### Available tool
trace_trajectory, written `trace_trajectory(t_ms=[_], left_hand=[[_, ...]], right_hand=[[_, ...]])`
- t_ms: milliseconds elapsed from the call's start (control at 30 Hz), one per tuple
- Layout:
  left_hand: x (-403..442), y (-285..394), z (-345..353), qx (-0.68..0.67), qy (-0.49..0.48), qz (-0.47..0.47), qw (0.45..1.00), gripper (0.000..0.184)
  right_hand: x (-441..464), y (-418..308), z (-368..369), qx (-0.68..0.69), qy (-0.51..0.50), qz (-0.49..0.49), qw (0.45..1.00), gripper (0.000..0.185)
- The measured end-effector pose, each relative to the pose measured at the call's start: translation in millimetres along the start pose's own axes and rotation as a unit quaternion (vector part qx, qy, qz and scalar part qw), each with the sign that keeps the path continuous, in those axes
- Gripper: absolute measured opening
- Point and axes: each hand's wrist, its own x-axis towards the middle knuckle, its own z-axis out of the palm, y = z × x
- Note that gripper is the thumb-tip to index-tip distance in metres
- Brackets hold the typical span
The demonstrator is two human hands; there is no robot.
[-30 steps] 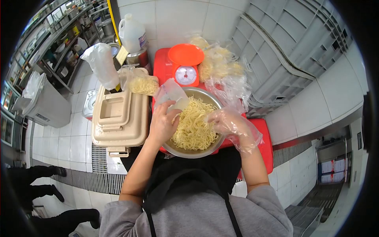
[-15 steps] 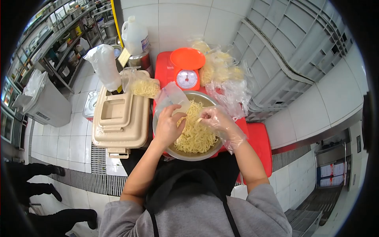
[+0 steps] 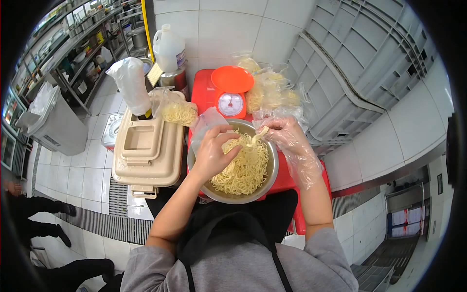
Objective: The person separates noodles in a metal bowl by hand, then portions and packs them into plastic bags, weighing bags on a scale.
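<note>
A steel bowl (image 3: 232, 199) of pale yellow noodles (image 3: 241, 170) stands in front of me. My left hand (image 3: 214, 151), bare, curls over the bowl's left side with a clear plastic bag (image 3: 206, 124) at its fingers. Its grip on the bag is partly hidden. My right hand (image 3: 287, 136) wears a loose clear plastic glove and pinches a small bunch of noodles (image 3: 259, 136) above the bowl's right rim. Behind the bowl is an orange kitchen scale (image 3: 230, 104) with a round dial and a shallow pan.
Several bags of noodles (image 3: 272, 87) lie behind the scale's right side. On the left, a beige lidded box (image 3: 146, 160) carries another noodle bag (image 3: 180, 114). A white jug (image 3: 168, 48) stands behind. Grey crates (image 3: 360, 73) rise at right. People's legs (image 3: 44, 224) show at lower left.
My right hand has moved up and right, lifting a small bunch of noodles off the pile. My left hand has shifted slightly right over the bowl.
</note>
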Motion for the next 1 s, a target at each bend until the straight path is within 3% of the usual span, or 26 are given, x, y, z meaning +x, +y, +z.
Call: trace_trajectory(t_ms=[167, 267, 367, 567, 667, 767, 867, 967, 1000], left_hand=[[16, 14, 0, -0.05, -0.002, 0.007, 0.999, 0.026], [17, 20, 4, -0.023, -0.01, 0.02, 0.999, 0.023], [11, 19, 9, 0.008, -0.029, 0.01, 0.999, 0.02], [0, 1, 11, 0.007, -0.043, -0.011, 0.999, 0.014], [0, 3, -1, -0.04, -0.076, -0.042, 0.995, 0.013], [-2, -9, -11, -0.092, -0.104, -0.088, 0.986, 0.012], [-10, -22, -15, -0.116, -0.109, -0.11, 0.981, 0.013], [-14, -29, -23, -0.122, -0.1, -0.128, 0.979, 0.016], [-16, -34, -23, -0.134, -0.09, -0.143, 0.977, 0.015]], right_hand=[[-5, 13, 13, -0.014, 0.012, -0.087, 0.996, 0.016], [1, 24, 10, -0.123, -0.037, -0.118, 0.985, 0.018], [-1, 12, 19, -0.319, -0.023, -0.132, 0.938, 0.02], [13, 51, 37, -0.259, -0.053, -0.222, 0.938, 0.017], [6, 50, 46, -0.236, -0.012, -0.275, 0.932, 0.018], [-2, 69, 53, -0.197, -0.01, -0.152, 0.968, 0.022], [-20, 56, 54, -0.223, -0.012, -0.098, 0.97, 0.02], [-24, 86, 52, -0.256, 0.001, -0.092, 0.962, 0.022], [-28, 88, 50, -0.21, 0.009, -0.079, 0.974, 0.022]])
